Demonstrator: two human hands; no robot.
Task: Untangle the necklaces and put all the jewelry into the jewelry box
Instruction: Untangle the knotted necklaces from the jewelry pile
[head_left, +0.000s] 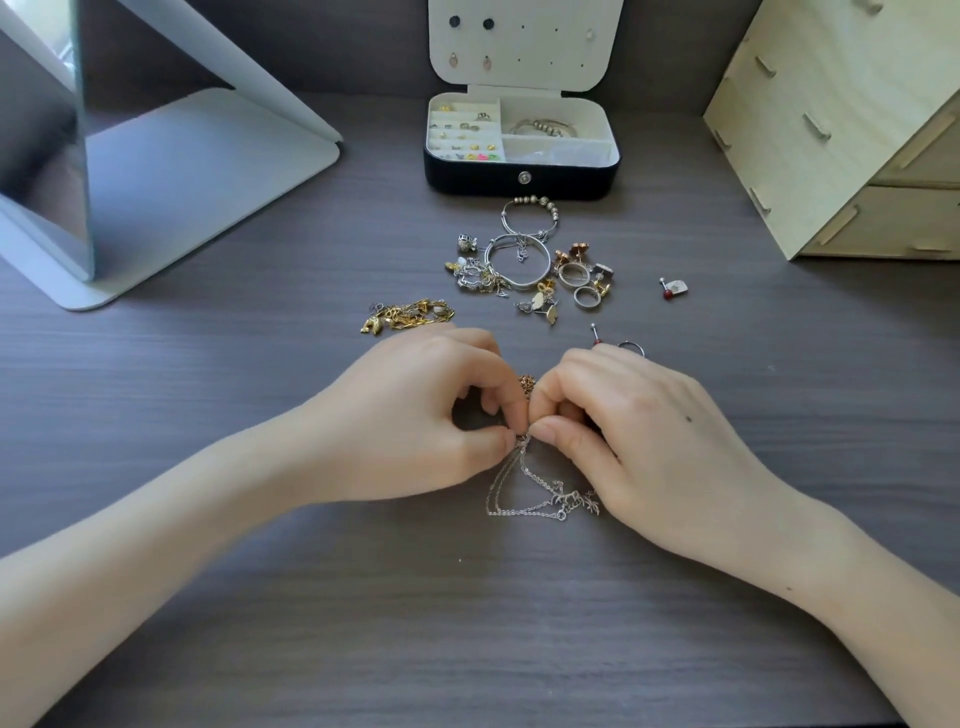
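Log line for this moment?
left hand: pinches silver necklace | right hand: pinches silver necklace | jewelry box: open | loose jewelry: on desk

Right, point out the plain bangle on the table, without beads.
The wide silver bangle, nearer you; the thinner bangle between it and the jewelry box carries beads.

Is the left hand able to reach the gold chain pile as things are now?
Probably not at once: the left hand pinches the silver necklace together with the right hand. The gold chain pile lies just beyond its knuckles, nothing between, so once it lets go the way looks free.
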